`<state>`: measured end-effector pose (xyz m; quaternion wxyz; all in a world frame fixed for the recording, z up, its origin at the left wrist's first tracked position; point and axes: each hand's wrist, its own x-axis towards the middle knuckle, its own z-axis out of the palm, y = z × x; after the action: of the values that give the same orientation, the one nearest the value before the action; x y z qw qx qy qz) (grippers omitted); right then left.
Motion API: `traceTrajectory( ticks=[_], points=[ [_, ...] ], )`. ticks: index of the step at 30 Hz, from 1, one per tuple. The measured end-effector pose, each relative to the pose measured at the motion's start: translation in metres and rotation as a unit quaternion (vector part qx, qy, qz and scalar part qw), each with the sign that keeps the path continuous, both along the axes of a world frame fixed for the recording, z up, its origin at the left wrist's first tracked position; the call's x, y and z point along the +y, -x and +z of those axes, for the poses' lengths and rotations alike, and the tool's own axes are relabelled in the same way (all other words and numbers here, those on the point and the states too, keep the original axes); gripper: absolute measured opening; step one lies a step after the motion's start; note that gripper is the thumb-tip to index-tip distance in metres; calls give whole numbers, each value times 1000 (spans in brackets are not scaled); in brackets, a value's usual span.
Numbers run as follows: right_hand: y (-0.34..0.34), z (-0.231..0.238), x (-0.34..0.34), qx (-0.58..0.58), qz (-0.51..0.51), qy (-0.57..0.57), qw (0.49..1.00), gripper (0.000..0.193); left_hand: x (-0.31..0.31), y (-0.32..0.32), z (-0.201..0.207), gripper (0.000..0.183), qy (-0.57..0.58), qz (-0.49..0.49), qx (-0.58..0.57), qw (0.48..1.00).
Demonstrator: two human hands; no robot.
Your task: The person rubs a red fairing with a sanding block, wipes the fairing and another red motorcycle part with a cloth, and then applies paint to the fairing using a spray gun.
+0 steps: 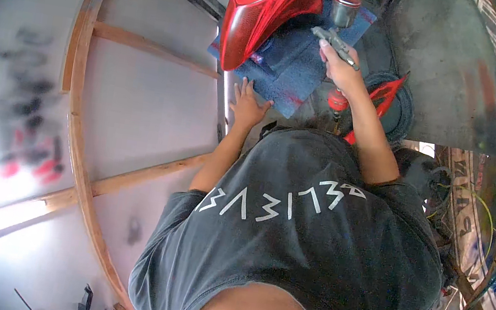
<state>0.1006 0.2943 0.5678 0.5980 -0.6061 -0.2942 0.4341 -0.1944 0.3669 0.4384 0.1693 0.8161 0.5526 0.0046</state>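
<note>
My right hand (pixel 342 71) is wrapped round the handle of a silver spray gun (pixel 336 40) with a metal cup (pixel 344 12) on top. Beneath that hand shows a red fitting (pixel 337 101); how it joins the gun is hidden. To the left of the gun a glossy red fairing panel (pixel 255 18) sits above a blue-speckled board (pixel 295 75). My left hand (pixel 249 107) is spread open at the near left edge of the board, with nothing in its grasp. Whether its fingertips touch the board I cannot tell.
Pale wall panels (pixel 142 88) in a wooden frame (pixel 77 97) stand close on the left. Beside my right forearm, a red painted part (pixel 388 96) lies over a round dark tub (pixel 402 117). A yellow hose (pixel 488 213) and assorted clutter are at the far right.
</note>
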Motion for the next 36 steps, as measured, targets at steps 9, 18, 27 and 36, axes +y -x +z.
traceTrajectory(
  ticks=[9,18,27,36],
  points=[
    [-10,19,-6,-94,-167,-87,978,24,-6,0,-4,86,-43,-9,-17,999],
    [-18,30,-14,-109,-49,-7,993,26,-25,-19,-2,84,-43,-39,-56,997],
    [5,51,-13,-239,-92,-103,961,27,-20,-16,-1,81,-45,-19,-2,999],
    [4,42,-12,-241,-92,-66,964,29,-14,-8,-3,80,-38,-9,0,999]
  ],
)
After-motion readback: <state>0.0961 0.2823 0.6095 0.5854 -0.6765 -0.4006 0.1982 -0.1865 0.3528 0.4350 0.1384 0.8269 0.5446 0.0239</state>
